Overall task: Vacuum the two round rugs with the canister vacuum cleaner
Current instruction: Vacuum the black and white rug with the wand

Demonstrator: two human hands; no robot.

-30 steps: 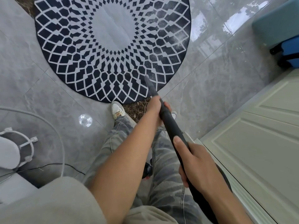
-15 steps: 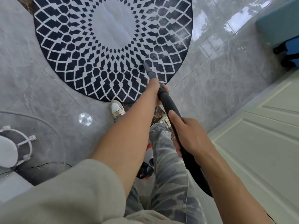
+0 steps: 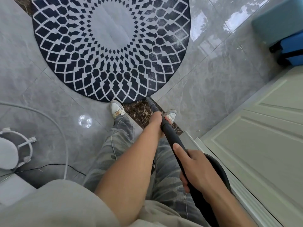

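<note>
Gripping the black vacuum wand [image 3: 170, 136], the left hand [image 3: 156, 120] is wrapped around its far section and the right hand [image 3: 199, 173] is closed around the near end, forefinger laid along the tube. Its tip meets the near edge of the round black-and-white rug [image 3: 111, 46], between two white sneakers. Bare grey tile [image 3: 213, 82] lies right of the rug, up to a pale door [image 3: 265, 136].

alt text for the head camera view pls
Both hands, left hand ahead of right hand, grip a black vacuum wand whose tip sits at the near edge of a round black-and-white patterned rug on grey floor tiles.
</note>
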